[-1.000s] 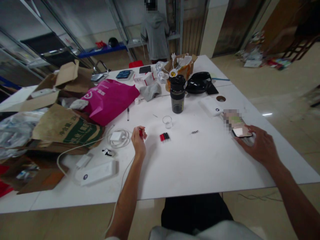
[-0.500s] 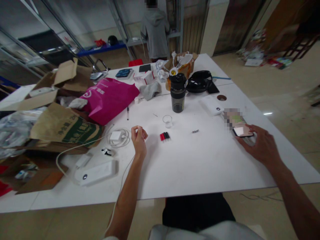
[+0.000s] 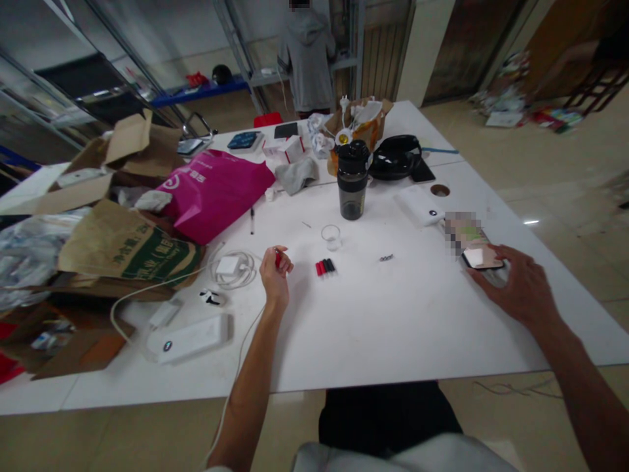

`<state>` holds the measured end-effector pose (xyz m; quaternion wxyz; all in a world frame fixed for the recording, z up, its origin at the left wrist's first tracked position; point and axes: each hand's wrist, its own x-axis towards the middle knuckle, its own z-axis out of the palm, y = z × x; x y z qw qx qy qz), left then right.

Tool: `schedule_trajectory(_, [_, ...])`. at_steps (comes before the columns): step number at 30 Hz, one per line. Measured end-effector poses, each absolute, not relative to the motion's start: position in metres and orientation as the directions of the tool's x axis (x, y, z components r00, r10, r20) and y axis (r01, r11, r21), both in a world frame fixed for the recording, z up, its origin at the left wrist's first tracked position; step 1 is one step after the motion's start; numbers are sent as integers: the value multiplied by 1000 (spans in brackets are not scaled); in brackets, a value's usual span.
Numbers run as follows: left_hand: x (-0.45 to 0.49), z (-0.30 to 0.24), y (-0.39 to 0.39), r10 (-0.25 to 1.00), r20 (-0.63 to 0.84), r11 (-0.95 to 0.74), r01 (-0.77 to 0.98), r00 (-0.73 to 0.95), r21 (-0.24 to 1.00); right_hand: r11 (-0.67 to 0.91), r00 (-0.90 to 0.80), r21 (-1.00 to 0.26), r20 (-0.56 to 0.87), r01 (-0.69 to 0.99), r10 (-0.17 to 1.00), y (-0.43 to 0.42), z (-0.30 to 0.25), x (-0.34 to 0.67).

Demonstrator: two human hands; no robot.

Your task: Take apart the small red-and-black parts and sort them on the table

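Note:
My left hand (image 3: 276,278) is raised over the table with its fingers curled around a small red piece (image 3: 278,257). Only part of that piece shows, so its kind is unclear. Just right of this hand lies a row of several small red and black pieces with thin pale ends (image 3: 325,267). Behind the row stands a small clear glass cup (image 3: 331,238), and farther right are a few small metal parts (image 3: 386,257). At the table's right side my right hand (image 3: 521,283) grips the near end of a smartphone (image 3: 484,256), its screen lit and partly blurred.
A dark tumbler (image 3: 352,187) stands mid-table. To the left are a coiled white cable with charger (image 3: 228,266), a white power bank (image 3: 194,339), a pink bag (image 3: 211,190) and cardboard boxes (image 3: 128,141). A tape roll (image 3: 439,190) lies right. Across the table, a person (image 3: 308,62) stands.
The small red piece now shows between the fingers of my left hand, which has turned slightly. My right hand stays at the smartphone. The whole view has shifted a little.

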<state>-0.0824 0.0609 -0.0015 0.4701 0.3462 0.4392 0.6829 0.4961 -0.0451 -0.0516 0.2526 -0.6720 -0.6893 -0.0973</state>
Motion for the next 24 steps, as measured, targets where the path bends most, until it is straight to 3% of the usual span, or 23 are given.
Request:
schedule_trajectory(19, [-81,-2,60,941,75,-190,-328,-331,925,156,-30,-189,542,969,840,-46,-38,482])
schedule_trajectory(24, [-81,0,59,947,83,-187,-323,-309,928,232,-103,-228,464,946,880,-32,-31,466])
